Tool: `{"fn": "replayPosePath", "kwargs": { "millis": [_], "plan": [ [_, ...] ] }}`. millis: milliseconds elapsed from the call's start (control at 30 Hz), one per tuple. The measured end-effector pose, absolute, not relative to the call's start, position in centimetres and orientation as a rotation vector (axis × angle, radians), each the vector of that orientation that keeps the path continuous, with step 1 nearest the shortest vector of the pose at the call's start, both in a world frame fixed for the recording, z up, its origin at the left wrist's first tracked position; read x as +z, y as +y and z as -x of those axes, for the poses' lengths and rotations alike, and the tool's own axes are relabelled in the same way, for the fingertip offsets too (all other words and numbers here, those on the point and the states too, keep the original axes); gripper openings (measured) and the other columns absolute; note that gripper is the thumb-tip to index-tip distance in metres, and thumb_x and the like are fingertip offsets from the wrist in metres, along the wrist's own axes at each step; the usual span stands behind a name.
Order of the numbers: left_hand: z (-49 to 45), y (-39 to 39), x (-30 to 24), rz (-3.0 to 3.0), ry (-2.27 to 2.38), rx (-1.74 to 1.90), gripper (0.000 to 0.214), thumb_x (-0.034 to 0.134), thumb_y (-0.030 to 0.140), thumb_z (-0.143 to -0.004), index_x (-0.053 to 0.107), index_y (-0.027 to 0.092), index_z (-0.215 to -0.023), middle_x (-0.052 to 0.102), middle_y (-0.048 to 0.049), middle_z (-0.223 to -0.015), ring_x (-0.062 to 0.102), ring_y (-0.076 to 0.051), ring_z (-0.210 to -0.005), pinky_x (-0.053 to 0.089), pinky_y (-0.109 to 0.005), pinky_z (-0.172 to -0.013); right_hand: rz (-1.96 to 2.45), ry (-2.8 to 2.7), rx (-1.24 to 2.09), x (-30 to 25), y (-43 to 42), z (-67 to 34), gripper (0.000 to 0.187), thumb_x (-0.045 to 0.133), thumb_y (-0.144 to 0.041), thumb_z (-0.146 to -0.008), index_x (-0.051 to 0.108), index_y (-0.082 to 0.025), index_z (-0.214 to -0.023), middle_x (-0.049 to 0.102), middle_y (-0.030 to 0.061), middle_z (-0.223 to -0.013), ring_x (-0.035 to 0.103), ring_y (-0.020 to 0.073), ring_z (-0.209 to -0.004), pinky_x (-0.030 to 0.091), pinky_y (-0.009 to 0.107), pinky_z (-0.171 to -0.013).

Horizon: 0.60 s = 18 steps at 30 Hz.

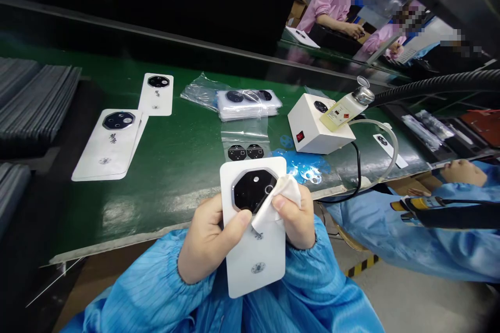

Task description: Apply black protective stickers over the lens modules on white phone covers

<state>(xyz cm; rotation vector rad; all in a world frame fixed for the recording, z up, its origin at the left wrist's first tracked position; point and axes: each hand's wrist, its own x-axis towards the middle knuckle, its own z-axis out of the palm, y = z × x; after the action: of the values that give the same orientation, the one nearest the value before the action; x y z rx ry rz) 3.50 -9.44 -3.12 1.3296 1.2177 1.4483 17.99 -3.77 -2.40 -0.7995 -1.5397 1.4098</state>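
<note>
A white phone back cover (255, 255) with a black octagonal camera lens plate (250, 192) is held up in front of me, tilted slightly. My left hand (213, 237) grips its left edge, thumb on the front just below the lens plate. In my right hand (297, 216) a folded white cloth (287, 192) is pinched between thumb and fingers, lying over the right side of the lens plate. The fingers behind the cover are hidden. Beyond it, a clear bag with two black lens plates (246, 152) lies on the green bench.
White back covers (105, 145) lie at the left, with another cover (156, 94) behind. A wrapped stack (250, 105) sits mid-bench. Blue film scraps (307, 165) lie near a white box (320, 125) bearing a bottle (346, 109). Grey trays (35, 99) stand left. A co-worker's sleeve (410, 239) is at right.
</note>
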Motion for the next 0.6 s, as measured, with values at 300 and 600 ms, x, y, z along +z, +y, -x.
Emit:
{"fn": "replayPosePath", "kwargs": {
  "millis": [300,600],
  "plan": [
    [-3.28,-9.06,-2.49,-1.408,1.297,1.482,0.012,0.053,0.018,-0.078,0.059,0.017,-0.068,0.057,0.0035,-0.053,0.052,-0.010,-0.046,0.040,-0.018,-0.044,0.805,-1.658,1.486,-1.64,-3.36,-17.75,0.011,0.062,-0.023,-0.069,0.053,-0.019,-0.065,0.045,-0.0053,-0.055,0.036,0.0071,-0.049,0.034,0.020,-0.047],
    [-3.38,-8.60,-2.53,-1.456,1.371,1.445,0.018,0.052,0.020,-0.077,0.056,0.015,-0.060,0.055,0.0031,-0.047,0.051,-0.010,-0.042,0.039,-0.018,-0.042,0.869,-1.624,1.468,-2.13,-3.48,-17.39,0.019,0.062,-0.031,-0.068,0.050,-0.018,-0.062,0.044,-0.0037,-0.056,0.038,0.0083,-0.051,0.032,0.021,-0.046]
  ]
}}
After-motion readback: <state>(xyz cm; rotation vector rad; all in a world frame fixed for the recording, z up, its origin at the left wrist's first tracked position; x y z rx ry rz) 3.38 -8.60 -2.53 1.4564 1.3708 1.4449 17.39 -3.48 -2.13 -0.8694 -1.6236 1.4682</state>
